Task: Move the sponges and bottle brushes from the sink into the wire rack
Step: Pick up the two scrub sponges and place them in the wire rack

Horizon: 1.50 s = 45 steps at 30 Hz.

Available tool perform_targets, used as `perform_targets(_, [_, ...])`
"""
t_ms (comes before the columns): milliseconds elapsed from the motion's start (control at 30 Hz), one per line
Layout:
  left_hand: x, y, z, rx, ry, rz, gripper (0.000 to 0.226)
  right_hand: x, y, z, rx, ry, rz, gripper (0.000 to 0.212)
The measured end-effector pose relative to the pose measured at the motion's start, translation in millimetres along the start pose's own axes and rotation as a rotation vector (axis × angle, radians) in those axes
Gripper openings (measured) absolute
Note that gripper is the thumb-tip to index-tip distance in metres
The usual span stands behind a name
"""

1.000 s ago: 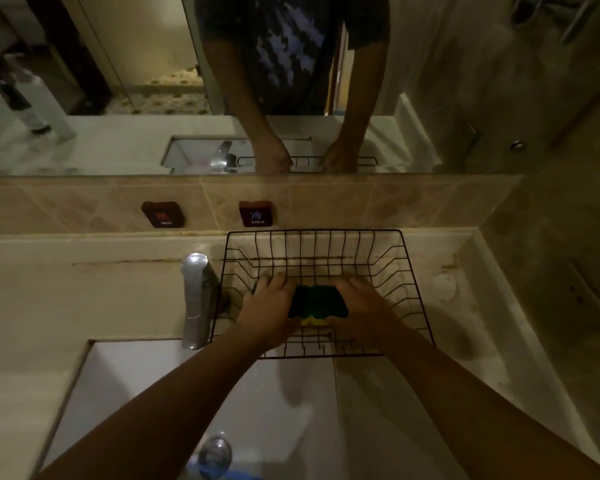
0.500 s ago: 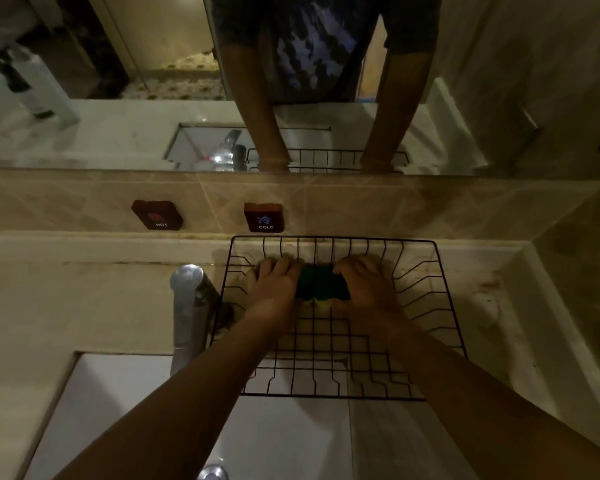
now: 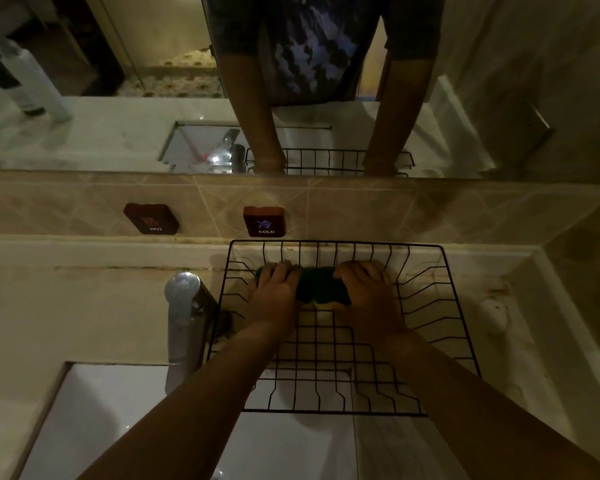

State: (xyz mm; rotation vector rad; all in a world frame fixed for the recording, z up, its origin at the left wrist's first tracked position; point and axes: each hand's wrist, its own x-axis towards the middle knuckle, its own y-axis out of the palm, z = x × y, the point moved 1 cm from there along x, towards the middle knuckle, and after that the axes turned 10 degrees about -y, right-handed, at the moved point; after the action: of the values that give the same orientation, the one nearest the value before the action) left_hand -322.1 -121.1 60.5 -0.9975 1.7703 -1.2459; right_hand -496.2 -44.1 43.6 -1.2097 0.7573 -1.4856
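A: What lies nearest?

B: The sink (image 3: 94, 420), a smooth, glossy white rectangular basin at the near left. Its far right corner sits under the near edge of the wire rack (image 3: 461, 327). 2 bare forearms cross over it, reaching away.

A: And the rack?

B: Thin black wire, a square grid floor with sloped, ribbed sides. It stands on the pale, stained stone counter (image 3: 66, 306), with its near left part overhanging the basin. Just left of it, touching or nearly so, rises the tap (image 3: 184, 320), a rounded column of dull polished metal.

A: Where is the sponge?

B: The sponge (image 3: 321, 285) is inside the rack, towards its far side, between both hands. It is a soft block, dark green on top with a yellow layer showing at its near edge.

A: How do the fingers stand?

B: The left hand (image 3: 274, 292) curls over the sponge's left end, fingers close together. The right hand (image 3: 368, 292) covers the right end, fingers curled and slightly spread. Both press on it.

A: Beyond that?

B: A band of beige tile with diagonal seams carries 2 dark rounded plaques, one marked HOT (image 3: 152, 218) at the left, one marked COLD (image 3: 264, 221) right of it. Above runs a mirror (image 3: 118, 109) reflecting counter, rack and arms.
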Motion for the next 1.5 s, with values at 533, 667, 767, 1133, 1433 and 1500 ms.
perform_targets(533, [1.6, 3.0, 10.2, -0.024, 0.064, 0.044, 0.067, 0.1, -3.7, 5.8, -0.007, 0.034, 0.083, 0.067])
perform_targets(667, [-1.6, 2.1, 11.9, -0.011, 0.085, 0.064, 0.069, 0.8, -5.0, 6.0, -0.003, 0.046, 0.132, 0.060])
perform_targets(767, [-4.7, -1.3, 13.4, 0.016, 0.106, 0.096, 0.068, 3.5, -6.2, 8.6, -0.048, 0.060, 0.195, 0.054])
perform_targets(1133, [-50.0, -37.7, 6.0, -0.188, 0.102, 0.098, 0.054, -11.7, -31.0, 41.2, -0.018, 0.167, 0.346, 0.074])
perform_targets(1433, [-104.6, -74.2, 19.8, -0.227, 0.171, 0.109, 0.045, -41.6, -76.0, 114.2, 0.027, 0.217, 0.252, 0.043])
perform_targets(1500, [-119.3, -82.3, 27.5, -0.226, 0.195, 0.089, 0.043, -49.2, -85.7, 134.8, 0.007, 0.240, 0.214, 0.041])
